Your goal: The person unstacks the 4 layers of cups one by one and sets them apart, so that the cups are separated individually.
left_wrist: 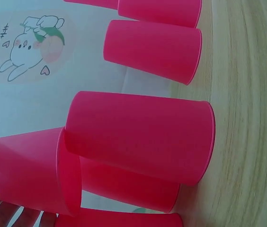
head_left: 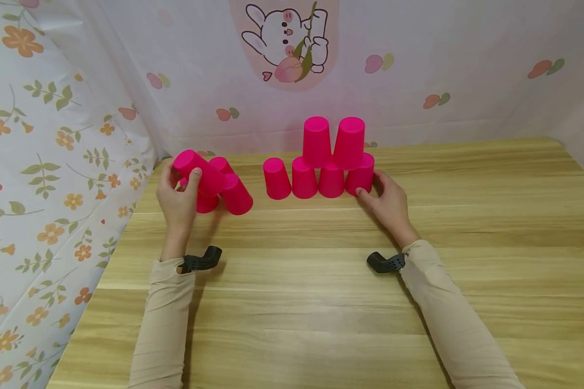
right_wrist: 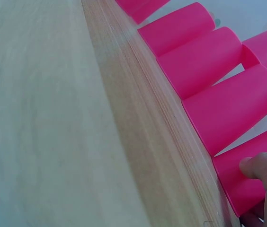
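Left hand (head_left: 176, 205) is grasping a tilted cup (head_left: 208, 177), its thumb lying on the near side and its fingers curling round the far side. Base up, mouth slanting down to the right, this pink cup is being held over three matching cups on the left of the counter (head_left: 292, 308). Of these, the front cup (head_left: 237, 195), left cup (head_left: 206, 203) and back cup (head_left: 220, 163) are standing upside down; whether the tilted one is touching the front one, I cannot tell.

Right hand (head_left: 388, 202) is gripping the end cup (head_left: 361, 174), thumb pressing low on its near side. That cup is closing the right end of a row of four, all standing upside down, with the first cup (head_left: 277, 178), second cup (head_left: 304, 179) and third cup (head_left: 331, 181) to its left. Above, the upper left cup (head_left: 317, 143) is straddling the second and third, the upper right cup (head_left: 349, 145) the third and end ones.

Beige sleeves (head_left: 164, 324) are covering both forearms, and black mounts (head_left: 205, 260) are jutting inward from the wrists. Behind, a white cloth (head_left: 418, 43) is showing a rabbit (head_left: 277, 38); flowered cloth (head_left: 53, 173) is hanging at the left.
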A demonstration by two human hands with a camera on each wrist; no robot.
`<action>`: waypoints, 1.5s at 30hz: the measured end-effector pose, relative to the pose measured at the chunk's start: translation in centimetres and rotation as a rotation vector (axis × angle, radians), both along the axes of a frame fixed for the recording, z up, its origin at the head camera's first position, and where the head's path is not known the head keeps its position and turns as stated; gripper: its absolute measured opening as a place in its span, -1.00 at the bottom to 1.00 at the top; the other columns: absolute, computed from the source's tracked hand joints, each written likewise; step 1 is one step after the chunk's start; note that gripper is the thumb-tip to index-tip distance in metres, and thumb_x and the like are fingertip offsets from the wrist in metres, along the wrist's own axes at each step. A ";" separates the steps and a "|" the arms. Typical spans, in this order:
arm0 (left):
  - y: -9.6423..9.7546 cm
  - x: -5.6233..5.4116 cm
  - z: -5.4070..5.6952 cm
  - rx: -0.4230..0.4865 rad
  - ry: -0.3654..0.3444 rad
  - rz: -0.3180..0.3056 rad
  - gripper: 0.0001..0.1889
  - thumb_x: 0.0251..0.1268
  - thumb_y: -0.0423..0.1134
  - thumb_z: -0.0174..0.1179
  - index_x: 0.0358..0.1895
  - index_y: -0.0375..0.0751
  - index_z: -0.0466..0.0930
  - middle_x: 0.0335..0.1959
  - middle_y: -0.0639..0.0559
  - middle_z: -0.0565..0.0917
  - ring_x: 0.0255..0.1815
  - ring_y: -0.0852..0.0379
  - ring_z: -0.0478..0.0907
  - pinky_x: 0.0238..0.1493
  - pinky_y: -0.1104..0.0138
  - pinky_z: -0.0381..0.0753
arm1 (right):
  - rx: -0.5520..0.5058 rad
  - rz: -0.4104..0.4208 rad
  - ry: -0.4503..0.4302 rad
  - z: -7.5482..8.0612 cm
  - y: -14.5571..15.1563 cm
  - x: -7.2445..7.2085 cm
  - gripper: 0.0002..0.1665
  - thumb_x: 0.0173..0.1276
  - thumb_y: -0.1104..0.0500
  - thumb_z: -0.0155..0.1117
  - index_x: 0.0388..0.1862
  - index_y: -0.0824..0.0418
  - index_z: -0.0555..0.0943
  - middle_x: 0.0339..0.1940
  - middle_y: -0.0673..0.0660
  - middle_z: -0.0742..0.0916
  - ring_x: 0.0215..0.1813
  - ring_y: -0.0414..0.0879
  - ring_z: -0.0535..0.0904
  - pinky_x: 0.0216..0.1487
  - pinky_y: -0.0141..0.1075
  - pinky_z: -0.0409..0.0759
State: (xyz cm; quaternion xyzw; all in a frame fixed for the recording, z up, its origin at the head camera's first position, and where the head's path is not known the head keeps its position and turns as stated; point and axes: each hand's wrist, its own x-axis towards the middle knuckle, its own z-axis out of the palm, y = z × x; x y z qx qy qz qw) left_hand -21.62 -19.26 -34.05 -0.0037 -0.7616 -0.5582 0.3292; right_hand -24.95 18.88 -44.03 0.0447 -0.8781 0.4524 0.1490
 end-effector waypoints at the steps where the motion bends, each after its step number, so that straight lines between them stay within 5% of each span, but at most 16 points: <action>1: 0.0 0.0 0.0 0.005 -0.002 0.007 -0.54 0.17 -0.28 0.19 0.10 -0.49 0.43 -0.14 0.08 0.56 -0.15 0.20 0.48 -0.12 0.37 0.54 | 0.002 -0.001 -0.001 0.0 0.0 0.0 -0.34 0.20 0.10 0.30 0.21 0.40 0.40 0.15 0.33 0.54 0.20 0.20 0.43 0.20 -0.03 0.35; 11: -0.3 -0.2 0.0 0.043 0.028 0.030 -0.55 0.14 -0.30 0.22 0.07 -0.50 0.45 -0.21 0.17 0.55 -0.18 0.19 0.49 -0.14 0.40 0.53 | 0.014 -0.006 0.006 -0.1 -0.1 -0.1 -0.35 0.19 0.10 0.30 0.21 0.39 0.41 0.15 0.32 0.55 0.20 0.19 0.43 0.21 -0.04 0.35; 18: -1.9 -2.2 -2.6 0.015 0.069 0.049 -0.54 0.10 -0.23 0.30 0.08 -0.32 0.49 -0.12 0.03 0.59 -0.14 0.13 0.52 -0.06 0.33 0.54 | 0.010 -0.010 0.006 0.0 -0.1 0.0 -0.33 0.18 0.09 0.30 0.21 0.38 0.41 0.15 0.32 0.55 0.20 0.18 0.43 0.21 -0.04 0.35; 29: -2.1 -2.6 -3.1 0.003 0.100 0.072 -0.54 0.05 -0.24 0.35 0.05 -0.31 0.50 -0.13 -0.02 0.61 -0.18 0.14 0.50 -0.13 0.37 0.51 | 0.001 -0.007 0.004 0.1 -0.1 0.0 -0.34 0.18 0.09 0.31 0.21 0.37 0.41 0.15 0.31 0.55 0.19 0.17 0.45 0.20 -0.06 0.36; 45: -2.1 -2.5 -4.0 -0.247 -0.087 0.060 -0.45 0.09 -0.19 0.33 0.13 -0.41 0.45 -0.01 -0.18 0.58 -0.03 -0.04 0.51 0.01 0.15 0.53 | 0.008 -0.003 0.019 -0.2 -0.1 -0.1 -0.36 0.18 0.11 0.31 0.19 0.38 0.42 0.13 0.31 0.56 0.17 0.17 0.46 0.18 -0.06 0.39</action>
